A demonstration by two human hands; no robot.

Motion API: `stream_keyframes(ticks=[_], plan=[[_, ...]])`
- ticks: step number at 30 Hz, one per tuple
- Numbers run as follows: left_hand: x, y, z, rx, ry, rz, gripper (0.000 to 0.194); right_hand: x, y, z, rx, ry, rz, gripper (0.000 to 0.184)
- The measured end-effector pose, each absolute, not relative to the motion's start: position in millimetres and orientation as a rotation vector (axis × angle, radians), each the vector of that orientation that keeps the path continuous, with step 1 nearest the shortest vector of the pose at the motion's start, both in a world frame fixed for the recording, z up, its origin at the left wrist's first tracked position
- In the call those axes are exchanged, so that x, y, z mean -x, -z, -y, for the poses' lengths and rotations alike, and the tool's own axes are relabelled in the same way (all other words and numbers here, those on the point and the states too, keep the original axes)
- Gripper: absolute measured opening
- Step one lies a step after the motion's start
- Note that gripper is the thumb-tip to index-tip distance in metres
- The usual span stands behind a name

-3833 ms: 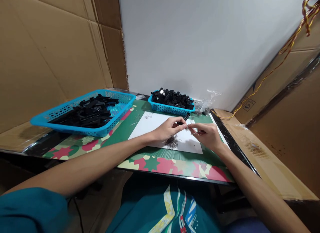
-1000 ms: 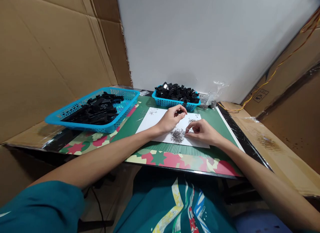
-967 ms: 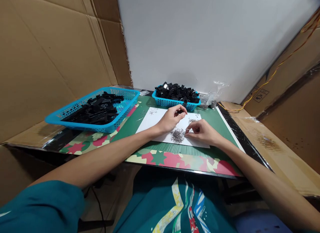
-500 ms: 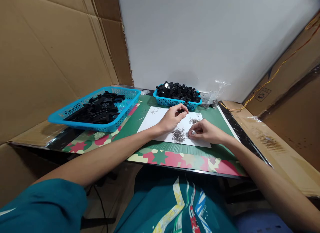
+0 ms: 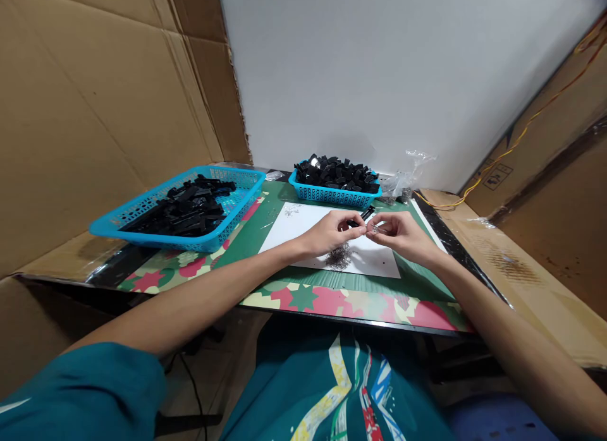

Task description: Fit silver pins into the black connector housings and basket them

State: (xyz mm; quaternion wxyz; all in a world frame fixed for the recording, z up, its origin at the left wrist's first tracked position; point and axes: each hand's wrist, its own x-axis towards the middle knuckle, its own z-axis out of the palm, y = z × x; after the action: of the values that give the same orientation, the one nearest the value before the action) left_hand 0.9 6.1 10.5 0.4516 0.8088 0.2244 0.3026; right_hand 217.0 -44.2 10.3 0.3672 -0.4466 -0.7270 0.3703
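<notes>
Over the white sheet (image 5: 279, 235), my left hand (image 5: 332, 231) pinches a black plastic piece (image 5: 367, 212), whose end sticks out beyond the fingers. My right hand (image 5: 401, 235) is closed, fingertips meeting those of the left hand at the piece. Between the right fingers shows a thin shiny metal tool (image 5: 379, 230), too small and too covered to name exactly. Below the hands lies a heap of tiny metal parts (image 5: 337, 258) on the sheet. A small scatter of similar bits (image 5: 291, 210) lies at the sheet's far left corner.
A large blue basket (image 5: 215, 241) of long black strips stands at the left. A smaller blue basket (image 5: 332, 194) heaped with black pieces sits behind the sheet. Clear plastic bags (image 5: 403, 183) lie to its right. Cardboard walls (image 5: 95, 81) flank the green mat (image 5: 246, 251).
My right hand has risen from the tiny parts and moved up to meet my left hand. The left hand has shifted slightly right and nearer, with the black piece now showing more.
</notes>
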Motion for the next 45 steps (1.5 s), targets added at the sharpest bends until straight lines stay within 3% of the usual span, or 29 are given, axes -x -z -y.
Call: stream_keyframes(ticks=[22, 31, 36, 40, 45], plan=[[0.6, -6.0, -9.4, -1.986, -0.865, -0.605, 0.029, -206.6, -6.6, 45.9, 1.147, -0.724, 1.722, 0.047], [0.3, -3.9, -8.8, -2.114, -0.868, -0.622, 0.028, -206.1, -10.5, 49.3, 1.168, -0.560, 1.686, 0.032], [2.1, -3.7, -10.1, -2.013, -0.847, -0.562, 0.035, -208.6, -8.2, 53.6, 1.120, -0.295, 1.706, 0.019], [1.8, -5.3, -6.0, -1.977, -0.873, -0.484, 0.025, -208.0, -4.8, 56.9, 1.095, -0.084, 1.766, 0.013], [0.3, -4.4, -1.4, -2.027, -0.902, -0.494, 0.054, -207.1, -4.7, 57.0, 1.133, 0.022, 1.838, 0.016]])
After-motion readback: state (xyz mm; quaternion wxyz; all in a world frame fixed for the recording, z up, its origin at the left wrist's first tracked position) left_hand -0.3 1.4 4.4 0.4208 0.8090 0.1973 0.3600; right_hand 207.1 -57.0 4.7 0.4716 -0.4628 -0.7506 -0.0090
